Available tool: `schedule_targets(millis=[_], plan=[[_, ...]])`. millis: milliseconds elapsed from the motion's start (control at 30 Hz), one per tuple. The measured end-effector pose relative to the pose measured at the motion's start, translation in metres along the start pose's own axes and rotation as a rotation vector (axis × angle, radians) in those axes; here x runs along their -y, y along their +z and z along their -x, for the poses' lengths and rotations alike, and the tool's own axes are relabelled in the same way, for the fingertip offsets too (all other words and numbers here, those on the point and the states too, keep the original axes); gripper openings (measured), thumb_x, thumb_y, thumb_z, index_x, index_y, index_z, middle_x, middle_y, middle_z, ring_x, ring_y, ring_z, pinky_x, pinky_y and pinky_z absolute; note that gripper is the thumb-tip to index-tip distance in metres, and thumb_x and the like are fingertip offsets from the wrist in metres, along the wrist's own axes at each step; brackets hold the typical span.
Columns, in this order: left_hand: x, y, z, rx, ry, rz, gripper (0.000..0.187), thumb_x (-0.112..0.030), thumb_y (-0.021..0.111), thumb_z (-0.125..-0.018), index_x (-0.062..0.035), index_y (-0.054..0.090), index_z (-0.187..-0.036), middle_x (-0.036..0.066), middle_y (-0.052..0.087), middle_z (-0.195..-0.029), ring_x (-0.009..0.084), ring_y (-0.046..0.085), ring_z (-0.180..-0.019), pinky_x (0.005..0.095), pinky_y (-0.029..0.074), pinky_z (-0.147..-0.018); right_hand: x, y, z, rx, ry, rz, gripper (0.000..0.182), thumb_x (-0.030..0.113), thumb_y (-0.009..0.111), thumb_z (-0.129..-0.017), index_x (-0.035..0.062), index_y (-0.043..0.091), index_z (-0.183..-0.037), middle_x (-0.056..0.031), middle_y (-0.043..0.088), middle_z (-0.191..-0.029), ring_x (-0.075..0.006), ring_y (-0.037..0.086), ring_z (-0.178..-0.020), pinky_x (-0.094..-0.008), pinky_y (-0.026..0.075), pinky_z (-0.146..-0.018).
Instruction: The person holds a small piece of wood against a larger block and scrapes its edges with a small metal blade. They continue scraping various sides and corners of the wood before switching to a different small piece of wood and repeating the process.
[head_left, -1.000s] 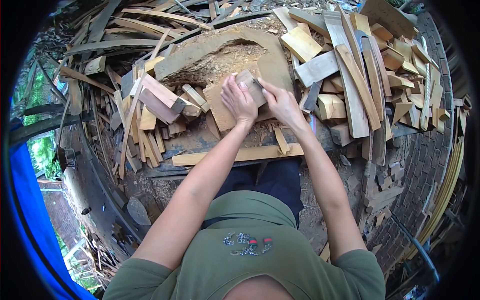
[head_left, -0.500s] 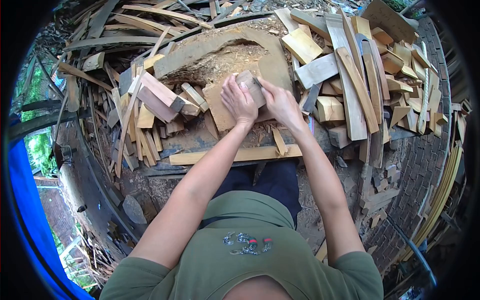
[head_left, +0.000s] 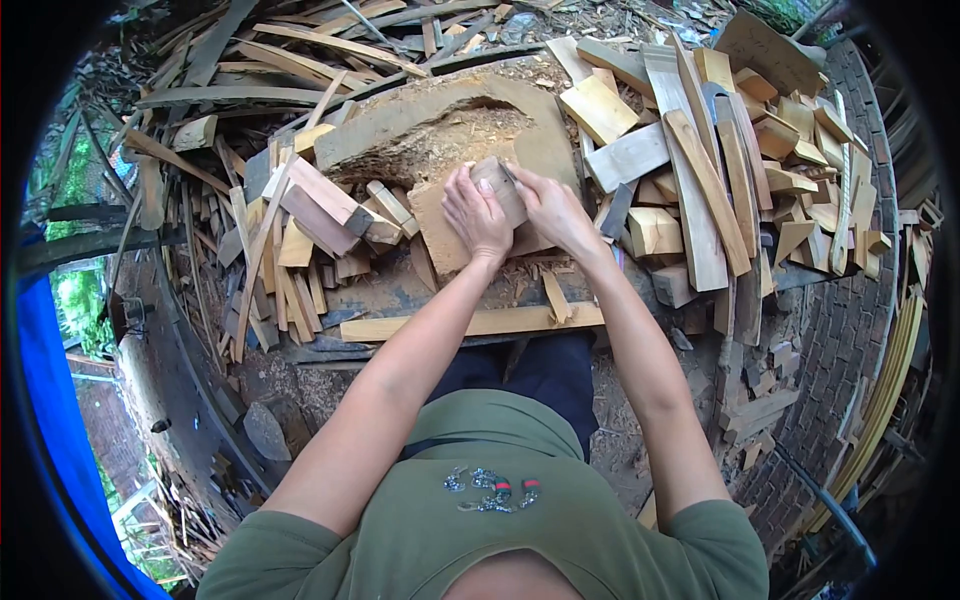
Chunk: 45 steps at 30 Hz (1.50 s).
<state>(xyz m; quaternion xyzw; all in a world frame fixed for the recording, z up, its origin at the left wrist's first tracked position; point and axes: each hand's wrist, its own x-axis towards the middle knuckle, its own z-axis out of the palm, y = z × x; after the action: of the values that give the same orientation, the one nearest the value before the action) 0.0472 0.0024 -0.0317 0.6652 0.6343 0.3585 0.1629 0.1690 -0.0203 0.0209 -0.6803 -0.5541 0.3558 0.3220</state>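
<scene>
A small greyish-brown wood block [head_left: 499, 190] stands over the front part of a large worn wooden slab [head_left: 553, 130]. My left hand [head_left: 478, 217] is wrapped round the block's left side, fingers curled over it. On the block's right side, my right hand [head_left: 550, 208] is closed, its fingers pressed near a thin dark object along the block's upper right edge; what exactly it grips is too small to make out. A short wood sliver [head_left: 556, 296] leans on a long pale strip [head_left: 480, 323] in front of my hands.
Stacked wood offcuts [head_left: 655, 232] and long boards [head_left: 690, 170] lie to the right. Reddish blocks [head_left: 320, 215] and thin sticks are piled at the left. More long strips [head_left: 290, 50] lie at the back left, and a blue sheet [head_left: 65, 430] hangs at the far left.
The view has shifted slightly. Both hands remain at the block, which looks slightly more upright, with my right hand a little nearer its top edge.
</scene>
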Motion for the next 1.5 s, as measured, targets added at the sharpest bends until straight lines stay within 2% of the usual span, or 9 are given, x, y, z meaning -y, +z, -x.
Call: schedule_targets(millis=[200,233,333,367,500,633,1033,1200,1500], plan=[[0.0,0.004,-0.001,-0.05,-0.013,-0.052,0.039,-0.025,0.043,-0.098,-0.0067,0.046,-0.133,0.016,0.048,-0.129,0.0348,0.045,-0.117,0.0454,0.033,-0.1,0.009,0.001,-0.019,0.028,0.023,0.08,0.037,0.024,0.046,-0.096,0.015,0.061,-0.129,-0.0221,0.064,-0.116,-0.0419,0.06,-0.108,-0.0485,0.047,-0.096],[0.0,0.004,-0.002,-0.062,-0.014,-0.053,0.039,-0.025,0.043,-0.098,-0.0067,0.046,-0.133,0.016,0.048,-0.129,0.0348,0.045,-0.117,0.0454,0.033,-0.1,0.013,-0.001,-0.016,0.008,0.012,0.153,0.037,0.026,0.046,-0.096,0.0194,0.061,-0.129,-0.0226,0.066,-0.111,-0.0418,0.064,-0.101,-0.0494,0.051,-0.089],[-0.002,0.004,-0.001,-0.041,-0.044,-0.03,0.041,-0.024,0.044,-0.097,-0.0072,0.044,-0.134,0.015,0.046,-0.132,0.035,0.043,-0.119,0.0465,0.031,-0.102,0.027,-0.008,0.006,0.034,0.087,0.237,0.037,0.027,0.049,-0.097,0.0182,0.061,-0.13,-0.022,0.065,-0.115,-0.0398,0.064,-0.102,-0.048,0.052,-0.088],[-0.002,0.004,-0.002,-0.043,-0.035,-0.03,0.041,-0.024,0.044,-0.097,-0.0072,0.044,-0.134,0.015,0.045,-0.132,0.035,0.042,-0.12,0.0467,0.031,-0.102,0.027,-0.006,0.011,0.011,0.064,0.308,0.037,0.029,0.05,-0.096,0.0216,0.06,-0.132,-0.0218,0.068,-0.105,-0.04,0.067,-0.092,-0.05,0.054,-0.08],[-0.003,0.006,0.001,-0.011,-0.076,-0.021,0.041,-0.025,0.045,-0.097,-0.0085,0.044,-0.134,0.015,0.044,-0.133,0.0348,0.042,-0.12,0.047,0.031,-0.103,0.045,0.006,-0.01,-0.09,-0.007,0.483,0.038,0.029,0.05,-0.097,0.0265,0.056,-0.135,-0.0206,0.068,-0.089,-0.0407,0.068,-0.081,-0.0499,0.055,-0.072],[-0.003,0.003,-0.001,-0.029,-0.065,-0.027,0.041,-0.027,0.043,-0.098,-0.0083,0.044,-0.134,0.015,0.045,-0.133,0.0349,0.043,-0.119,0.0465,0.031,-0.101,0.041,0.006,-0.006,-0.076,-0.059,0.533,0.039,0.034,0.051,-0.096,0.026,0.056,-0.133,-0.0207,0.067,-0.087,-0.0399,0.07,-0.075,-0.0497,0.056,-0.066],[-0.007,0.002,0.0,-0.037,-0.069,-0.026,0.042,-0.028,0.04,-0.099,-0.0059,0.044,-0.134,0.016,0.045,-0.133,0.0351,0.043,-0.117,0.0456,0.031,-0.101,0.047,-0.003,-0.008,-0.023,-0.01,0.546,0.036,0.033,0.048,-0.098,0.0229,0.059,-0.131,-0.0219,0.068,-0.089,-0.04,0.068,-0.082,-0.0497,0.056,-0.072],[-0.007,0.001,0.001,-0.021,-0.06,-0.026,0.043,-0.028,0.041,-0.099,-0.0052,0.044,-0.135,0.016,0.045,-0.134,0.0356,0.043,-0.118,0.0462,0.031,-0.101,0.031,0.005,-0.035,0.015,0.051,0.377,0.038,0.031,0.046,-0.098,0.0226,0.058,-0.134,-0.0261,0.067,-0.1,-0.0448,0.065,-0.091,-0.0511,0.053,-0.082],[-0.001,0.003,-0.002,0.001,0.005,-0.013,0.039,-0.025,0.044,-0.097,-0.0092,0.045,-0.133,0.013,0.046,-0.131,0.0339,0.044,-0.119,0.0463,0.031,-0.103,-0.011,-0.018,0.045,0.026,0.126,0.184,0.037,0.028,0.048,-0.097,0.0203,0.06,-0.131,-0.0249,0.066,-0.103,-0.045,0.063,-0.096,-0.053,0.049,-0.087]])
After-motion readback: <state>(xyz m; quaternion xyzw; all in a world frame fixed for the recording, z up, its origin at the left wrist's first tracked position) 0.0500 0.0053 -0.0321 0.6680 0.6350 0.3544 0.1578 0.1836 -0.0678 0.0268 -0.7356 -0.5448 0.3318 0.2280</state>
